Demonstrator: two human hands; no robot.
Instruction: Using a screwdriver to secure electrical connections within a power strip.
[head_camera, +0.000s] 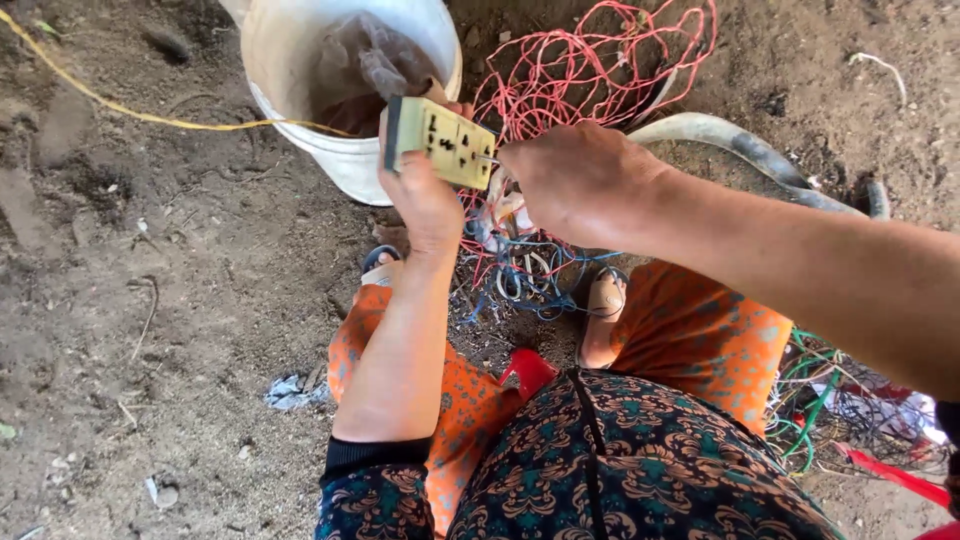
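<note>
Ground: bare, dry dirt floor (150, 300) is seen at the left, lumpy and littered with small scraps.
Yellow cord: a thin yellow wire (120, 108) is stretched across the dirt toward the bucket.
Bucket: a white plastic bucket (300, 130), round and smooth-walled, is stood just behind the hands; crumpled clear plastic film is seen inside it.
Left hand: the left hand (425, 200) is clenched around the lower end of a pale yellow socket block (440, 140), which is held up, tilted, in front of the bucket.
Socket block: a flat rectangular plastic piece, dulled and grubby, with dark pin holes across its face and a darker edge on the left.
Right hand: the right hand (575, 180) is closed at the block's right edge, fingertips pinched on something small there; what is pinched cannot be told.
Step in hand: judged from the grip, the block is being worked on at its right end while braced by the other hand.
Next move: a steady hold and a fine pull or twist at that edge seem called for.
Wires: tangled red wire (600, 60) is heaped behind, thin and springy; blue and white strands (530, 275) lie below, between sandalled feet.
Hose: a grey, curved hose (740, 145) is laid on the dirt at the right.
</note>
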